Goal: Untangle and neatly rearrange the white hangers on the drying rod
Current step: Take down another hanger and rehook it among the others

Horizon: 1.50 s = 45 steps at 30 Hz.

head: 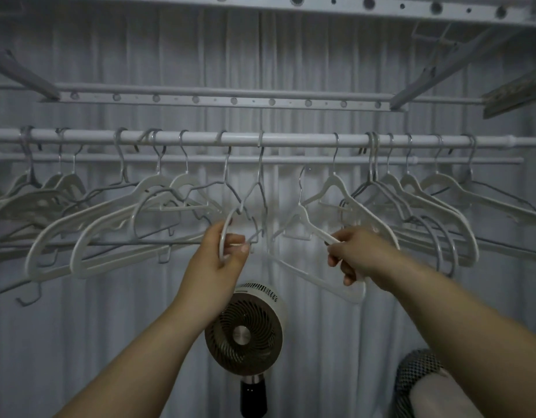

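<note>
Drying rod: the white drying rod (291, 139) runs straight across my view, level, with a thinner rail (291, 159) just behind and below it.
Left cluster: white hangers (89, 224) hang crowded on the left part of the rod, tilted and overlapping, with grey wire hangers (158, 200) threaded among them.
Right cluster: more white hangers (435, 194) hang close together on the right part of the rod, their lower bars crossing one another.
Left hand: my left hand (221, 251) is closed on the curved end of a white hanger (224, 233) from the left cluster, thumb and fingers pinching it near a wire hanger (256, 188) that hooks over the rod's middle.
Right hand: my right hand (355, 251) grips the arm of a loose white hanger (315, 230), fingers wrapped round it.
Held hanger: its metal hook (303, 182) sits below the rod and is not over it; the body slants down toward the right hand.
Background: a pleated curtain (291, 70) hangs behind the rod; a round fan (244, 331) stands below, between my forearms.
Overhead: a perforated rack bar (224, 99) spans above the rod.
</note>
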Motion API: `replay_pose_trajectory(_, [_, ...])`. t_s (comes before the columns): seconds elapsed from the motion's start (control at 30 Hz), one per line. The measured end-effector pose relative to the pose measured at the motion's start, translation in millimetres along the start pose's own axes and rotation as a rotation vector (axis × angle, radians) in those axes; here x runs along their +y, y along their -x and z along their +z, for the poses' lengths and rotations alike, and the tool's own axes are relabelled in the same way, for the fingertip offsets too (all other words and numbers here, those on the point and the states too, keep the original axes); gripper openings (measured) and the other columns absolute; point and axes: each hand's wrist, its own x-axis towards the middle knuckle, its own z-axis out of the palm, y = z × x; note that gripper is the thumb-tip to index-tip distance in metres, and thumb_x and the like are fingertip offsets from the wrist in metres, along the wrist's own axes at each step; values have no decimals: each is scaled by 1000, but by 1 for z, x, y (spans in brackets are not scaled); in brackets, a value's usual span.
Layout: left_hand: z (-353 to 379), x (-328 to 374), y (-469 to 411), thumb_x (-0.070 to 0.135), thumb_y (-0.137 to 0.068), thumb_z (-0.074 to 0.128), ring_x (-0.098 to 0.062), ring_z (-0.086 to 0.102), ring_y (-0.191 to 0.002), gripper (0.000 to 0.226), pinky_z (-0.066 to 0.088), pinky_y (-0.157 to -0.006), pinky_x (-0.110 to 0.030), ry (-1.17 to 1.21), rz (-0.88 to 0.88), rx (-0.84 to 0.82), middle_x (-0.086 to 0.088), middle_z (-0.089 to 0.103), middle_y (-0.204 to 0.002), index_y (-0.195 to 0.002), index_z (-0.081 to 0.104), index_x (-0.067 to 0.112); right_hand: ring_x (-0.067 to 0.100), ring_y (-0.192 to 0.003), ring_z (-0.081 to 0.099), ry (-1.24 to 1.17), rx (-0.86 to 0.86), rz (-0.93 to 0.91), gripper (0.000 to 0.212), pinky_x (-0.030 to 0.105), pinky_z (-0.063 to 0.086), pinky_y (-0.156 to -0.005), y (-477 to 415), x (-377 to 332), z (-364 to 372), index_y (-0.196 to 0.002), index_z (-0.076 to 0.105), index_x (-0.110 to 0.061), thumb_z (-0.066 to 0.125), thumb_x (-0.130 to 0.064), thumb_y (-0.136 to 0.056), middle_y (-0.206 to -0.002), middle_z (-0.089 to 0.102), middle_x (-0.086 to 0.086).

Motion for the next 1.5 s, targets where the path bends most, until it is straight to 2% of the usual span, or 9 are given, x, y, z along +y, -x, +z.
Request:
replay_pose_trajectory(0.27, [1,-3,21,16,-90,54,-9,42,-117,45,33,-101,-23,-75,12,111,9,44,-125,-134,43,13,13,-43,38,176,37,-2,33,13,41,-31,68,20,-34,-65,54,-8,41,0,-94,-56,50,4])
replay_pose_trajectory(0.5, [6,-4,80,9,-89,55,0,56,-64,34,40,-58,2,-255,-106,-85,15,58,-72,-65,55,32,0,-27,40,264,-100,-83,35,13,40,-35,117,49,-79,-61,58,-4,45,-2,-93,-31,51,-6])
replay_pose_trajectory(0.67, [18,37,114,16,-91,55,-21,49,-122,39,35,-101,-23,-463,-128,-163,-9,54,-131,-129,52,11,6,-33,44,161,-292,-120,35,15,42,-39,155,62,-131,-69,75,-13,50,-3,-91,-50,58,2])
replay_pose_trajectory(0.77, [14,65,137,21,-91,54,-19,34,-136,55,26,-109,-23,-521,-175,-272,-5,40,-145,-141,35,12,6,-37,48,48,-453,-182,19,14,44,-42,181,58,-150,-65,76,-24,79,-42,-61,-53,62,3])
replay_pose_trajectory(0.87, [14,99,159,15,-93,52,2,62,-97,20,43,-75,-6,-391,-288,-404,14,71,-93,-110,62,15,5,-41,53,5,-503,-222,62,15,47,-43,195,71,-178,-71,78,-23,82,-64,-26,-54,65,3])
replay_pose_trajectory(0.97, [-3,133,178,5,-92,50,3,55,-39,28,41,-44,-6,-297,-385,-410,9,62,-41,-71,65,15,3,-41,55,5,-491,-228,47,14,47,-44,206,74,-185,-65,77,-17,86,-54,-36,-56,69,5])
replay_pose_trajectory(1.03, [-15,158,193,5,-91,51,-1,49,-30,28,40,-36,-10,-313,-449,-378,4,59,-37,-68,66,12,3,-38,54,-16,-419,-210,6,13,46,-41,206,71,-183,-67,73,-16,77,-18,-72,-52,69,4])
replay_pose_trajectory(1.1, [-25,179,207,6,-91,52,-2,45,-27,30,37,-33,-12,-362,-473,-332,1,56,-36,-64,64,10,2,-38,53,34,-348,-239,23,12,45,-40,201,70,-175,-73,70,-14,59,3,-84,-51,68,1])
replay_pose_trajectory(1.5, [-57,263,215,13,-90,55,-3,55,-27,29,40,-28,-12,-728,-435,-4,0,64,-45,-62,60,12,22,-115,56,99,-52,-427,30,18,37,-88,167,47,-108,-118,62,-1,49,2,-91,-124,62,14])
